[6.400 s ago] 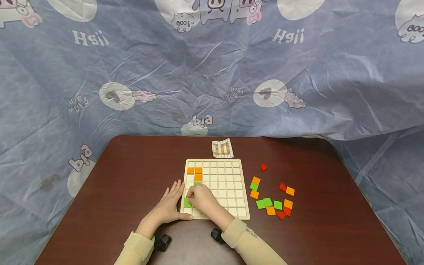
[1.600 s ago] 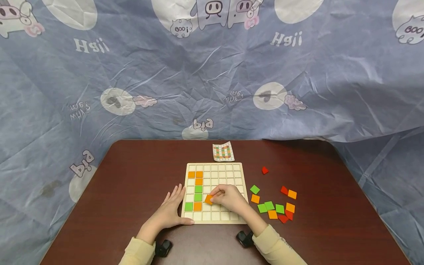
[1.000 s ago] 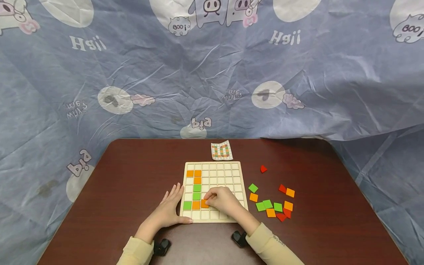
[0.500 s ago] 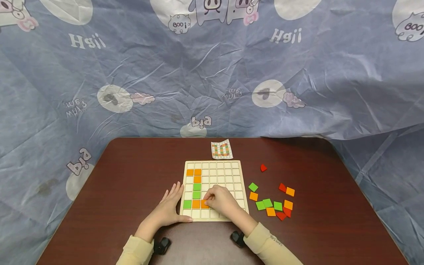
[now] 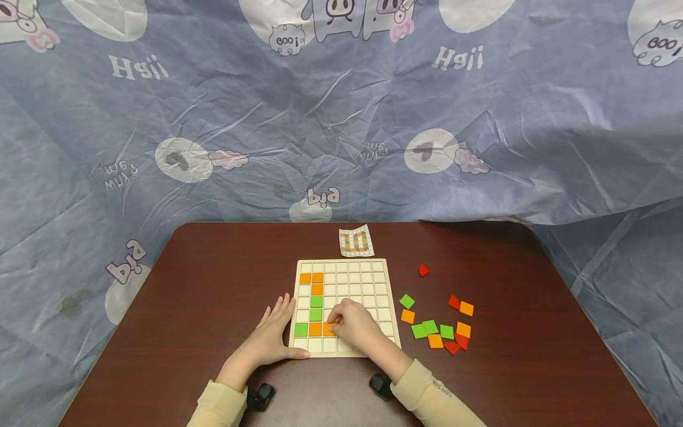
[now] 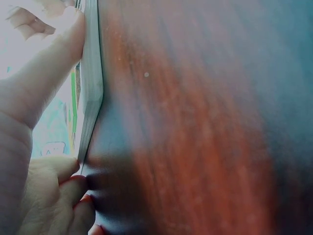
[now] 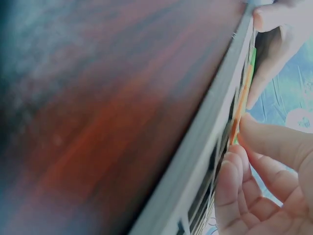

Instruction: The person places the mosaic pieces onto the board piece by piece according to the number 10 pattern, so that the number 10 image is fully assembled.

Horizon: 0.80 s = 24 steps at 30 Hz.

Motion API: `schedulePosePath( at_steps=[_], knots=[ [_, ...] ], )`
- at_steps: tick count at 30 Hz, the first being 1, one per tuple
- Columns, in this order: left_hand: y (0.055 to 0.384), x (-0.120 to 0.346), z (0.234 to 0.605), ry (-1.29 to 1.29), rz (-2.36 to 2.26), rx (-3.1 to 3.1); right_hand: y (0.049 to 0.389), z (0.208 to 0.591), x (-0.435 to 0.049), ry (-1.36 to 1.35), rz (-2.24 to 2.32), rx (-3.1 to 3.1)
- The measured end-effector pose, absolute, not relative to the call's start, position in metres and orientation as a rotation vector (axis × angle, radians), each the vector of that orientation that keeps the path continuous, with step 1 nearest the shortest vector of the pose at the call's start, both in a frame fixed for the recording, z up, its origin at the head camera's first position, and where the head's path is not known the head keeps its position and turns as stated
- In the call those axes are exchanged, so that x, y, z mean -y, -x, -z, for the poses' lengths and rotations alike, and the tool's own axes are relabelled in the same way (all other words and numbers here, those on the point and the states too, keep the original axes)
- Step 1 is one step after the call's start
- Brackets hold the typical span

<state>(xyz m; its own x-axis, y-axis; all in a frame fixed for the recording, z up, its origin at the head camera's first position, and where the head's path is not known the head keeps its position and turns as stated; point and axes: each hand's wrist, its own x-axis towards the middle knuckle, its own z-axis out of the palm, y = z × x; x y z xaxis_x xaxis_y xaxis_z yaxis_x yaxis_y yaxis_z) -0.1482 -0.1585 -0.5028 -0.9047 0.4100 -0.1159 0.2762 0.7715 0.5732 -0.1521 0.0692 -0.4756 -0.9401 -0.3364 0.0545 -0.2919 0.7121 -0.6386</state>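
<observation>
My right hand [image 5: 354,323] pinches an orange square tile [image 5: 328,331] with thumb and fingertips, over a cell of the pale gridded board [image 5: 368,289]. In the right wrist view the thumb and curled fingers meet at the orange edge, low against the board. The fingers cover part of the tile. My left hand [image 5: 271,334] lies along the board's left side, fingers straight, with the thumb on the front left corner. Orange and green tiles fill several cells at the left, including a green tile [image 5: 316,301] and an orange tile [image 5: 315,329] beside the pinched one.
Loose tiles lie right of the board, among them a green tile [image 5: 407,301], an orange tile [image 5: 466,308] and a red piece [image 5: 452,347]. Another red piece [image 5: 424,270] sits farther back. A printed pattern card [image 5: 356,242] lies behind the board on the dark table [image 5: 235,261].
Earlier, my right hand was at the board's left columns; later it brought the orange tile down into the cell right of another orange one. Over the last half second little differs. The left hand stays put.
</observation>
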Motion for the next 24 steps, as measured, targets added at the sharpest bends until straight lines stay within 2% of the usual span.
schedulePosePath(
  at_steps=[9, 17, 24],
  knots=[
    [0.148, 0.157, 0.502, -0.521, -0.830, -2.728, 0.163, 0.459, -0.094, 0.289, 1.263, -2.662],
    [0.149, 0.159, 0.504, -0.546, -0.835, -2.720, 0.182, 0.444, -0.137, 0.036, 1.335, -2.680],
    [0.148, 0.160, 0.503, -0.537, -0.835, -2.714, 0.198, 0.439, -0.175, -0.056, 1.312, -2.717]
  ],
)
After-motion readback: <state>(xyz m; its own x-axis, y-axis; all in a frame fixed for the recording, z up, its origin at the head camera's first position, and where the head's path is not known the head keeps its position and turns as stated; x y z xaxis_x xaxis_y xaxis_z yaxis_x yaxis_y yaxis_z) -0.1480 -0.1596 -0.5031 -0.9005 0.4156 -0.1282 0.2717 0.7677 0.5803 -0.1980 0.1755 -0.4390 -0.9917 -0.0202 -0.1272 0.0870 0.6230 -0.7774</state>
